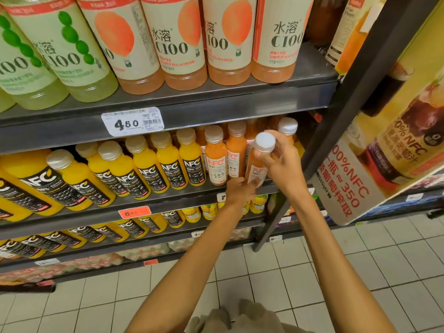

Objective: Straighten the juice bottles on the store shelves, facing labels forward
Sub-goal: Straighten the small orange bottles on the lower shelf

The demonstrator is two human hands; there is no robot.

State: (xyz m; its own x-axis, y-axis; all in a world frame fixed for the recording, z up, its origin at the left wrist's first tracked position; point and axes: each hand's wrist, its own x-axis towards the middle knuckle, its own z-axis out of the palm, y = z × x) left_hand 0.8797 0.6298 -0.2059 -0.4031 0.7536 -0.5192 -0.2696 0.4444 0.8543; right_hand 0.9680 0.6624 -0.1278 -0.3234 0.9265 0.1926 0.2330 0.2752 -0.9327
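Right hand (pixel 283 164) grips the orange NFC bottle (pixel 258 164) at its neck; left hand (pixel 240 188) seemingly steadies its base; next, seat it label-forward.

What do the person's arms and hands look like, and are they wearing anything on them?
Both forearms are bare, with no sleeves in view. The left hand and right hand carry no gloves, and no watch, ring or bracelet shows. A fold of beige-grey fabric clothing appears at the bottom edge.

Both my arms reach forward; my right hand (pixel 282 162) curls around a bottle's neck, and my left hand (pixel 240 188) grips its base.
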